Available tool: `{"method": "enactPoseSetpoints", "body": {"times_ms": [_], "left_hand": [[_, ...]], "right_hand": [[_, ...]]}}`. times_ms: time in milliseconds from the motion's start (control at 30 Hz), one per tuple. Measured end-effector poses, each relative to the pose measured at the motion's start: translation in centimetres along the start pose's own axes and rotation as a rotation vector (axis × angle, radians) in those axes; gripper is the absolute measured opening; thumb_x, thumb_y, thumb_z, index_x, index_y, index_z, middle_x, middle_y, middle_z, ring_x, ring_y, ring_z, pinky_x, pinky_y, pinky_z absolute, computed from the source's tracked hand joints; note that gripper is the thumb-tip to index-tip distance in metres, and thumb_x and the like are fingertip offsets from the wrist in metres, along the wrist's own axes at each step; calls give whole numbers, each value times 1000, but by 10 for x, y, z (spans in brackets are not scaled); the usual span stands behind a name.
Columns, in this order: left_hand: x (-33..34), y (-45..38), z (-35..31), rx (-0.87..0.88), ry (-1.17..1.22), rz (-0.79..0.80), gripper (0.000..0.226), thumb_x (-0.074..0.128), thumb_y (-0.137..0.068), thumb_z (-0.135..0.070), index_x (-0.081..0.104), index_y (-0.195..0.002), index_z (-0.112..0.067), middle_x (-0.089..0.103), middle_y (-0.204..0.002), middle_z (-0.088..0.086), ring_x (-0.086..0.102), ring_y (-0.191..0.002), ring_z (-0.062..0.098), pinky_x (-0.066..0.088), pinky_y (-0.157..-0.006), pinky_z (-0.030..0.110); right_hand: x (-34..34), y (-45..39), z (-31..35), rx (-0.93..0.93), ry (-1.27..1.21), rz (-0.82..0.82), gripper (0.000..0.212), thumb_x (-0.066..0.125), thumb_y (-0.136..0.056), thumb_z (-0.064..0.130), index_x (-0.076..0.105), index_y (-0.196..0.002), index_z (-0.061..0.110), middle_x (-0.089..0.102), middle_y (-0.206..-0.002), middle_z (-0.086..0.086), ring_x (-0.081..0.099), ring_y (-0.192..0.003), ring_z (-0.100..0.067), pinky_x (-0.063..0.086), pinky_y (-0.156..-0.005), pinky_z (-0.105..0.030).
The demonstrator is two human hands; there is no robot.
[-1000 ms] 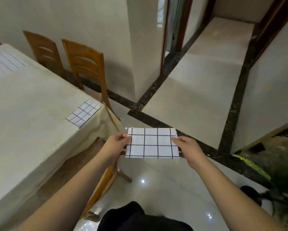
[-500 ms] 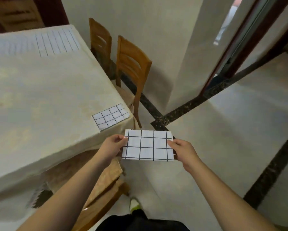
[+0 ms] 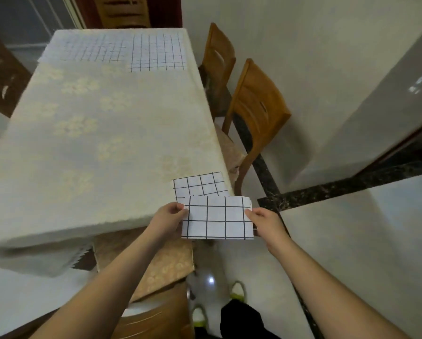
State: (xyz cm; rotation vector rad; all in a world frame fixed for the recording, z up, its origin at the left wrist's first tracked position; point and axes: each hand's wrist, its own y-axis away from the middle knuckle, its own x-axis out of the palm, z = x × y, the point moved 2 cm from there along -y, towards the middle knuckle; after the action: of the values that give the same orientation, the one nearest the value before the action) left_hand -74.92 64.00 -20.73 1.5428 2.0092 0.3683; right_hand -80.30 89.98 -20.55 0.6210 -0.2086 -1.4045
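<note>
A folded white cloth with a black grid (image 3: pixel 217 217) hangs flat in the air just off the table's near right corner. My left hand (image 3: pixel 167 220) pinches its left edge and my right hand (image 3: pixel 266 223) pinches its right edge. A second folded grid cloth (image 3: pixel 199 184) lies on the table's corner, its near edge partly covered by the held one. The table (image 3: pixel 102 133) wears a cream flowered tablecloth.
Unfolded grid cloths (image 3: pixel 122 51) are spread at the table's far end. Two wooden chairs (image 3: pixel 256 111) stand along the table's right side by the wall, and another chair (image 3: pixel 161 263) is tucked under the near edge. My feet (image 3: pixel 217 299) stand on glossy tile floor.
The view has swung left toward the table. The held cloth has come closer to the table corner and now overlaps the folded cloth lying there. Both hands keep their hold.
</note>
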Motion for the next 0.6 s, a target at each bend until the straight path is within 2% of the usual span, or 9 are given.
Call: {"method": "enactPoseSetpoints", "body": {"times_ms": [67, 133, 267, 433, 533, 600], "left_hand": [[-2, -15, -1, -23, 1, -50, 6, 60, -92, -15, 62, -88, -11, 67, -85, 13, 59, -67, 20, 53, -61, 30], [-3, -29, -6, -31, -28, -117, 4, 60, -92, -11, 60, -89, -13, 65, -82, 4, 59, -67, 16, 50, -57, 23], [-3, -61, -8, -81, -99, -178, 11, 63, -90, -15, 59, -101, -16, 66, -92, 4, 65, -83, 22, 58, -74, 36], [-4, -92, -6, -116, -161, -308, 21, 66, -88, -18, 60, -107, -14, 66, -90, 2, 64, -77, 22, 57, -70, 37], [-3, -104, -3, -114, -181, -390, 22, 65, -88, -21, 61, -109, -15, 66, -90, 1, 65, -81, 21, 54, -69, 35], [-3, -110, -2, -106, -198, -421, 23, 65, -89, -23, 61, -111, -16, 65, -87, -2, 62, -78, 17, 50, -65, 30]], "right_hand": [[8, -25, 7, 7, 47, 57, 16, 60, -93, 19, 68, -103, 9, 71, -93, -6, 69, -85, -20, 58, -75, -38], [15, -48, 15, 5, 73, 113, 17, 59, -94, 15, 66, -106, 6, 69, -95, -8, 66, -88, -24, 55, -81, -42], [27, -95, 31, 3, 131, 173, 19, 59, -93, 11, 63, -111, 5, 66, -94, -6, 64, -88, -24, 55, -81, -41], [42, -145, 43, -13, 225, 212, 28, 62, -92, 10, 59, -118, 2, 66, -109, -13, 65, -96, -29, 54, -80, -38], [52, -165, 46, -35, 286, 220, 24, 64, -90, 10, 61, -113, 3, 67, -102, -11, 63, -84, -21, 53, -71, -30], [59, -175, 47, -37, 320, 219, 20, 64, -90, 10, 63, -108, 4, 66, -92, -6, 62, -80, -20, 55, -73, -38]]}}
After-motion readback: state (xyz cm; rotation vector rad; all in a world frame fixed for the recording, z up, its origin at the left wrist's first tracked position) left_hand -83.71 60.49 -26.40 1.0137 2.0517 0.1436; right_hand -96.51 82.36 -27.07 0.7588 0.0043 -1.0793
